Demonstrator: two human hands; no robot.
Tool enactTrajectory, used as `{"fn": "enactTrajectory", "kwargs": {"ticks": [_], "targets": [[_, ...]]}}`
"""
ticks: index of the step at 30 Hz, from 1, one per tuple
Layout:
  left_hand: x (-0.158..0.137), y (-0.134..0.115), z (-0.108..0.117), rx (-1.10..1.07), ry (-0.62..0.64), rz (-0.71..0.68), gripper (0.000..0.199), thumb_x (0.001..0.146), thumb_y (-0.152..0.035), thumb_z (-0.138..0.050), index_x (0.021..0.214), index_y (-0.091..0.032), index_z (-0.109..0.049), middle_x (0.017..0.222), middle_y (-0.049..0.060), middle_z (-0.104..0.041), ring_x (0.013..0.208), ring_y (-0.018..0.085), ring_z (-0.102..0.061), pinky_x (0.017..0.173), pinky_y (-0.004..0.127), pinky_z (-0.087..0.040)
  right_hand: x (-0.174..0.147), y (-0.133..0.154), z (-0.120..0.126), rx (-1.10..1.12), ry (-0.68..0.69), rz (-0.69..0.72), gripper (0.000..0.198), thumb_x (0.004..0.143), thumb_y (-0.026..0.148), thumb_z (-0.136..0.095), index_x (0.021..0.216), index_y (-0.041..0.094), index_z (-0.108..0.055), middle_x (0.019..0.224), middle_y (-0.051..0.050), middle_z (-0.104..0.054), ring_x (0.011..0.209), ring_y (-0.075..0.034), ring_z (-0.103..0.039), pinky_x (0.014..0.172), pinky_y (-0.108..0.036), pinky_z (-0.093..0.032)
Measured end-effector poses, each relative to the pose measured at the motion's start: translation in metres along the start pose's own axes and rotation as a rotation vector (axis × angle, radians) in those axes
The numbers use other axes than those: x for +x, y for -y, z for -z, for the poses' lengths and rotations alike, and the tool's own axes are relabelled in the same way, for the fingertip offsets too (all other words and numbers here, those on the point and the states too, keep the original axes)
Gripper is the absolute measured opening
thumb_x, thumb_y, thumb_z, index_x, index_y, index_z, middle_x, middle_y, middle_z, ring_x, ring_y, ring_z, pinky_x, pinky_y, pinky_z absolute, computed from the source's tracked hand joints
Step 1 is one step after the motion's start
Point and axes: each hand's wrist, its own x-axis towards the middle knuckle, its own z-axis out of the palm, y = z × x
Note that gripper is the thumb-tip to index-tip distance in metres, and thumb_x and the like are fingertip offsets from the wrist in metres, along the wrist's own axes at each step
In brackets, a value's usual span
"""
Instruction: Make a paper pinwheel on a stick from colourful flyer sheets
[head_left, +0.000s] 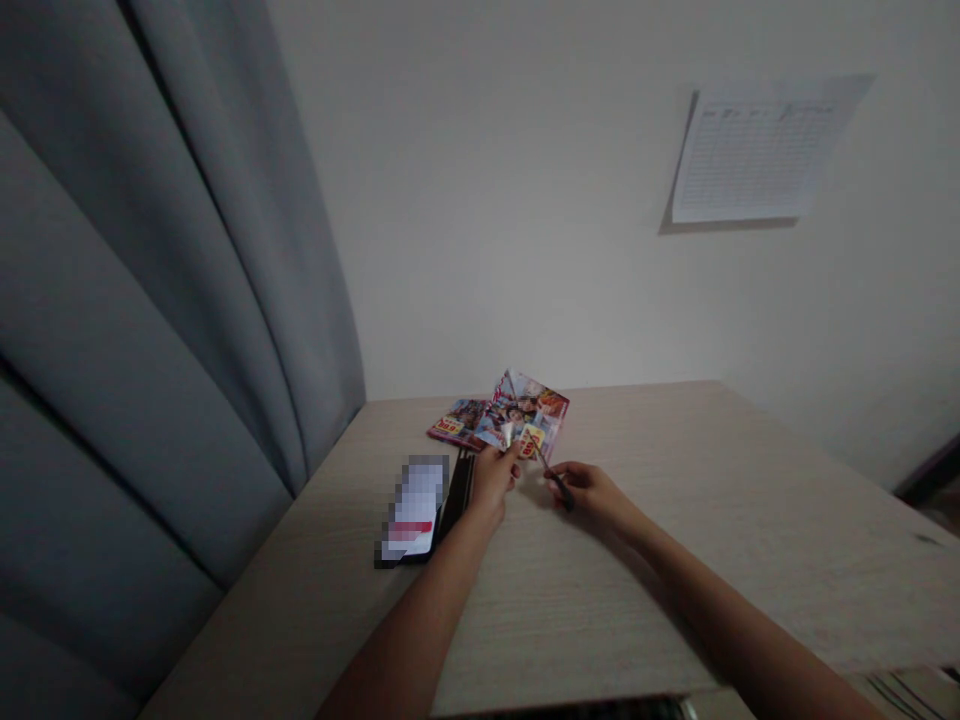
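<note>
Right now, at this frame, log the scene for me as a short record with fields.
left hand: grips the upper packet near its lower edge
right hand: holds a dark-handled tool, apparently scissors
tool tip: overlaps the upper packet in view; contact unclear
second packet: on the table, partly behind the upper packet
device: lit, pixelated screen, left of the left forearm
wall: printed sheet, upper right

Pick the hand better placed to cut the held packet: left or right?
Right hand, most likely: it holds what look like scissors, tip pointing at the printed packet. The left hand is occupied gripping the packet's near edge.
</note>
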Motion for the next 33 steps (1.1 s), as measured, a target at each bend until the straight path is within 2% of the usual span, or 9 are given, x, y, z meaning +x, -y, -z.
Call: {"fn": "enactTrajectory", "kwargs": {"ticks": [7,12,15,20,22,25,28,33], "targets": [[0.010,0.000,0.008,0.079,-0.055,-0.029,0.037,0.069,-0.048,-0.079,0.069,-0.016,-0.059,0.050,-0.006,-0.051,0.038,0.005,-0.039,0.039,0.018,-0.018,-0.007,0.010,0.005,-0.002,0.089,0.027,0.048,0.072,0.055,-0.073,0.096,0.013,-0.073,0.065,-0.001,-0.063,0.056,-0.012,-0.052,0.054,-0.025,-0.038],[0.014,-0.004,0.013,0.127,-0.047,-0.040,0.031,0.070,-0.041,-0.078,0.069,-0.017,-0.058,0.053,-0.005,-0.054,0.040,0.005,-0.042,0.040,0.018,-0.019,-0.011,0.020,0.012,0.011,0.060,0.080,0.048,0.072,0.055,-0.073,0.098,0.014,-0.073,0.067,-0.002,-0.064,0.060,-0.014,-0.056,0.058,-0.026,-0.042],[0.013,-0.007,0.014,0.156,-0.001,-0.030,0.026,0.071,-0.038,-0.076,0.071,-0.017,-0.060,0.057,-0.004,-0.057,0.041,0.005,-0.043,0.039,0.018,-0.020,-0.009,0.021,0.018,-0.010,-0.043,0.130,0.050,0.073,0.056,-0.071,0.101,0.015,-0.071,0.067,-0.002,-0.065,0.063,-0.017,-0.060,0.062,-0.029,-0.045],[0.009,-0.012,0.014,0.240,0.101,0.008,0.027,0.069,-0.035,-0.080,0.065,-0.017,-0.060,0.051,-0.004,-0.054,0.039,0.006,-0.042,0.039,0.018,-0.019,-0.005,0.015,0.029,-0.274,-0.432,0.208,0.050,0.079,0.051,-0.065,0.114,0.016,-0.068,0.076,-0.005,-0.069,0.072,-0.021,-0.064,0.070,-0.032,-0.048],[0.007,-0.014,0.013,0.275,0.139,0.023,0.029,0.067,-0.034,-0.082,0.064,-0.017,-0.060,0.049,-0.004,-0.054,0.039,0.006,-0.041,0.039,0.018,-0.019,-0.004,0.012,0.033,-0.364,-0.525,0.203,0.048,0.082,0.047,-0.061,0.119,0.016,-0.066,0.082,-0.007,-0.071,0.076,-0.022,-0.065,0.074,-0.034,-0.049],[0.007,-0.017,0.014,0.325,0.187,0.046,0.028,0.067,-0.033,-0.083,0.065,-0.016,-0.061,0.049,-0.004,-0.054,0.039,0.006,-0.041,0.039,0.018,-0.019,-0.002,0.006,0.039,-0.463,-0.593,0.240,0.046,0.083,0.041,-0.057,0.121,0.019,-0.066,0.094,-0.009,-0.073,0.087,-0.024,-0.065,0.081,-0.036,-0.049],[0.009,-0.018,0.015,0.370,0.216,0.070,0.024,0.070,-0.030,-0.081,0.066,-0.015,-0.062,0.050,-0.005,-0.054,0.039,0.005,-0.041,0.039,0.018,-0.019,0.000,0.001,0.043,-0.543,-0.625,0.275,0.045,0.080,0.038,-0.056,0.120,0.020,-0.068,0.095,-0.009,-0.073,0.088,-0.024,-0.063,0.083,-0.037,-0.048],[0.011,-0.017,0.019,0.415,0.243,0.088,0.019,0.074,-0.027,-0.076,0.069,-0.014,-0.063,0.049,-0.006,-0.052,0.040,0.006,-0.041,0.041,0.019,-0.020,0.002,-0.004,0.042,-0.468,-0.617,0.230,0.043,0.077,0.036,-0.057,0.116,0.021,-0.069,0.091,-0.007,-0.074,0.085,-0.023,-0.067,0.076,-0.034,-0.050]]}}
